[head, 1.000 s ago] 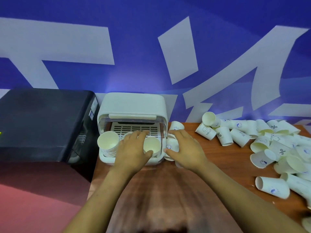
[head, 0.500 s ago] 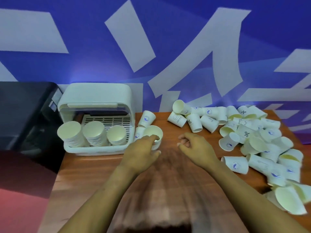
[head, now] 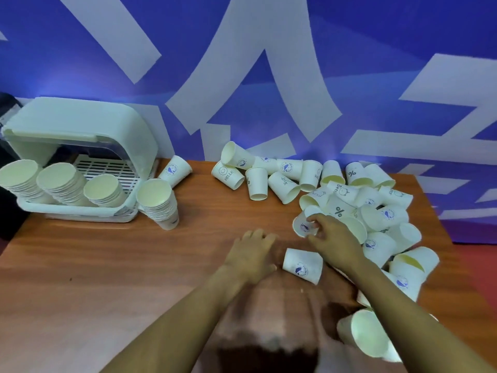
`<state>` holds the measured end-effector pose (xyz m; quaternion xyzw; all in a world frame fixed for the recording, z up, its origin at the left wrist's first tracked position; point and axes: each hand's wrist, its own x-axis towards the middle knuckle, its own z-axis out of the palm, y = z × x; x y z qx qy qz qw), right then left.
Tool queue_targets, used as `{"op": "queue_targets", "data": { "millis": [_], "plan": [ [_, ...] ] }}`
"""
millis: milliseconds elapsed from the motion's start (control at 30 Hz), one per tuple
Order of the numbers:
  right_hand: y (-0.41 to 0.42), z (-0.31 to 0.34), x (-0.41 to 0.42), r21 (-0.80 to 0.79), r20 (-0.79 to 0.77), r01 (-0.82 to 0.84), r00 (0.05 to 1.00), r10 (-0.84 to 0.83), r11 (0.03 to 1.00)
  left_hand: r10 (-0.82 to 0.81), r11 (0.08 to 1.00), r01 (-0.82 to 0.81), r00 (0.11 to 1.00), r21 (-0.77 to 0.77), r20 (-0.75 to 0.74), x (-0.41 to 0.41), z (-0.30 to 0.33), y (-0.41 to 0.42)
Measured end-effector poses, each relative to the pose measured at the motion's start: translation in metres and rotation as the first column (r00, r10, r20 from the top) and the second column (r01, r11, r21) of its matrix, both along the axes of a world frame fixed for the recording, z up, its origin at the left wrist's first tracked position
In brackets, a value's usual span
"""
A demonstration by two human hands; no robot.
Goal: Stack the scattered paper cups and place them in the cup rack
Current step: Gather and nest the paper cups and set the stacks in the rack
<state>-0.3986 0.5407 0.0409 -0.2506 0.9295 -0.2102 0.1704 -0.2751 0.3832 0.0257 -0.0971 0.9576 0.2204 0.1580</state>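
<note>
Right hand (head: pixel 332 236) pinches a light, crushable paper cup (head: pixel 305 224) at its rim, right of centre on the tabletop (head: pixel 94 278); left hand (head: pixel 251 253) rests relaxed, holding nothing. Grip gently, probably near the stiffer rim.

both hands gone from the cup rack (head: pixel 80 125), right hand (head: pixel 332 235) now at the loose pile, fingers on a tipped cup (head: pixel 304 224), left hand (head: pixel 252 251) now over bare table (head: pixel 107 265) beside a lying cup (head: pixel 302 265), fourth stack (head: pixel 158 203) now outside rack's right end
</note>
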Motion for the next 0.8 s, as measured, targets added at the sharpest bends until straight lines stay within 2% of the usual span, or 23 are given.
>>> {"op": "queue_targets", "data": {
  "millis": [233, 333, 500, 633, 800],
  "plan": [
    [0.017, -0.018, -0.043, 0.166, -0.104, -0.136, 0.983, 0.154, 0.977, -0.121, 0.989, 0.125, 0.991, -0.079, 0.058, -0.039, -0.031, 0.048],
    [0.011, -0.024, -0.058, 0.218, -0.127, -0.190, 0.967, 0.221, 0.957, -0.167, 0.972, 0.169, 0.986, -0.161, 0.027, -0.055, -0.043, 0.061],
    [-0.009, -0.040, -0.076, 0.394, -0.189, -0.309, 0.895, 0.405, 0.866, -0.239, 0.947, 0.232, 0.971, -0.222, -0.005, -0.073, -0.063, 0.067],
    [-0.020, -0.045, -0.089, 0.396, -0.190, -0.317, 0.890, 0.415, 0.862, -0.263, 0.947, 0.264, 0.964, -0.184, 0.030, -0.078, -0.076, 0.069],
    [-0.028, -0.050, -0.100, 0.388, -0.124, -0.336, 0.904, 0.409, 0.859, -0.263, 0.956, 0.260, 0.965, -0.133, -0.001, -0.083, -0.088, 0.061]
  ]
}}
